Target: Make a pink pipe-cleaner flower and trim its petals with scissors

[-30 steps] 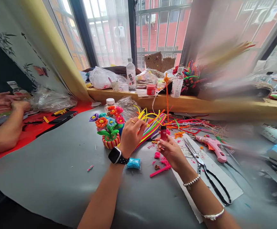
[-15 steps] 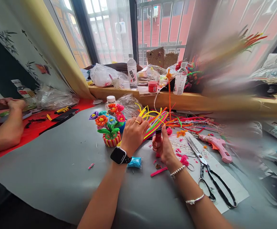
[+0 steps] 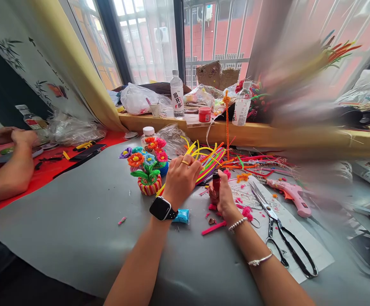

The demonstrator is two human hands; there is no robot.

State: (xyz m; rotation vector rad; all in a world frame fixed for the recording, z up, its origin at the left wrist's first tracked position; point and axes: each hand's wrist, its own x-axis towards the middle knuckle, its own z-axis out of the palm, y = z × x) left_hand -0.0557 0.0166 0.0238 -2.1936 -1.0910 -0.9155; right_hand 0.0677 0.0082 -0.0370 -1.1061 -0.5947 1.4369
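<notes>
My left hand (image 3: 181, 179), with a ring and a watch, is closed with its back towards me; its fingertips, and whatever they pinch, are hidden. To its right, my right hand (image 3: 226, 196) is wrapped round a dark red lighter (image 3: 216, 182), thumb near the top. No flame can be made out. Behind both hands lies a bundle of colourful pipe cleaners (image 3: 208, 161). A small striped pot of fuzzy flowers (image 3: 149, 186) stands left of my left hand. Under my left wrist sits a blue packet (image 3: 182, 216). Pink fuzzy scraps (image 3: 246, 213) are scattered beside my right hand.
Large scissors (image 3: 269, 212) lie on a white sheet (image 3: 319, 258) at right, near a pink glue gun (image 3: 291, 196). Bottles (image 3: 177, 95) and a red jar (image 3: 204, 114) line the sill. At far left, another person's hands (image 3: 22, 137) work over a red cloth (image 3: 52, 163).
My right hand and the lighter have shifted slightly right, and the lighter's top is turned a little. My left hand stays nearly where it was, still closed.
</notes>
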